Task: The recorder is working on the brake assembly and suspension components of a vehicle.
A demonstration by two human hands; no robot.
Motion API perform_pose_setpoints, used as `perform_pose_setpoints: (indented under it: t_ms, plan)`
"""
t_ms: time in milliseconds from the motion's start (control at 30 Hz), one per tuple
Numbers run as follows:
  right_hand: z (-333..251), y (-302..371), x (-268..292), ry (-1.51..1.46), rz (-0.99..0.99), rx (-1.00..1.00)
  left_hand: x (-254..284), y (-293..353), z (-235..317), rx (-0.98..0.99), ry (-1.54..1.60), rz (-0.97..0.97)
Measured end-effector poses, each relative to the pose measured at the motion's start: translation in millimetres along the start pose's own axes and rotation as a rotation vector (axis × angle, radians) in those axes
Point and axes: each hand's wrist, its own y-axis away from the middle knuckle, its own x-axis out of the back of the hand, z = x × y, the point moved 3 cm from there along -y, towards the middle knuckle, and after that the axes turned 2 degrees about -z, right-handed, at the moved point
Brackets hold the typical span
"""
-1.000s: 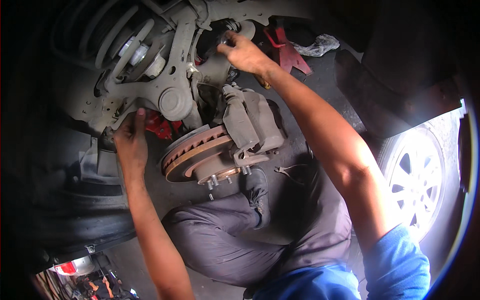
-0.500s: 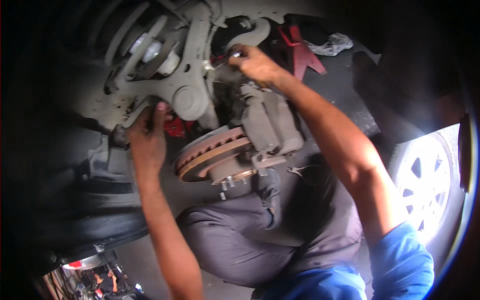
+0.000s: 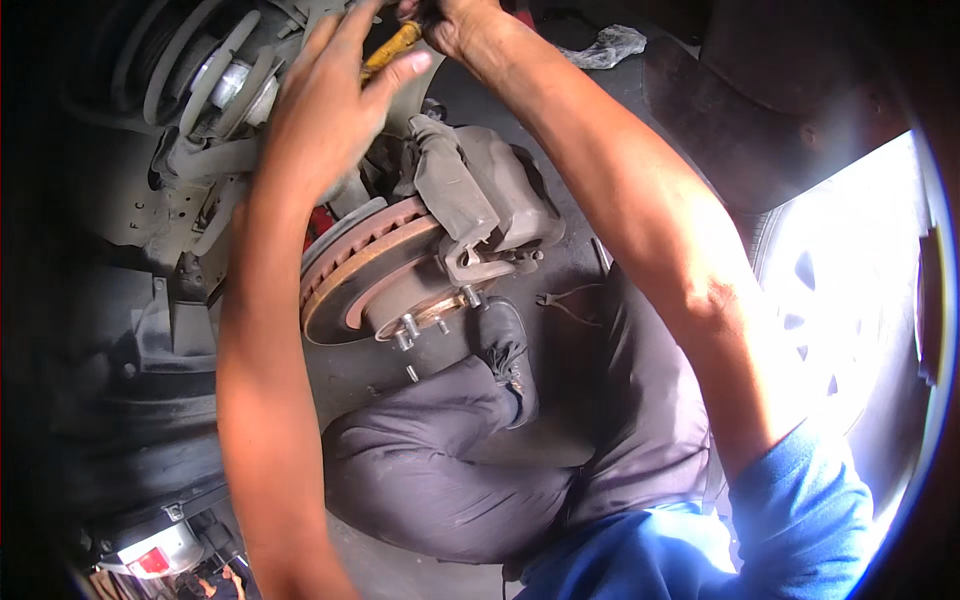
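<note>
Near the top edge of the frame, the yellow handle [image 3: 392, 48] slanted between the two hands. The right hand [image 3: 460, 22], partly cut off there, appeared to be closed round the handle's upper end; the left hand [image 3: 325, 115] was spread wide, thumb apart, right of the coil spring [image 3: 207, 85] at upper left. Doing this well probably called for a firm right-hand hold, the left fingers guiding the handle, and forearms clear of the brake disc [image 3: 350, 285], left of centre.
</note>
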Motion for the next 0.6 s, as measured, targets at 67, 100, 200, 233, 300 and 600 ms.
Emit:
perform_pose_setpoints:
  t_ms: [67, 100, 200, 233, 300, 600]
  plan:
    - [5, 7, 2, 0.027, -0.123, -0.052, -5, -12, -25, -0.015, 0.028, -0.021]
    - [12, 13, -1, 0.046, -0.253, -0.113, -5, -17, -40, -0.024, 0.044, -0.046]
    - [50, 43, -7, 0.029, -0.331, -0.238, 10, -18, -67, 0.176, 0.230, -0.021]
    - [60, 54, -11, 0.071, -0.245, -0.209, 20, -17, -66, 0.163, 0.144, -0.028]
    - [49, 22, 27, 0.162, -0.186, -0.122, 9, -23, -32, 0.286, 0.106, -0.383]
    - [65, 47, 16, 0.366, -0.092, -0.497, 25, -5, -64, 0.192, 0.047, -0.497]
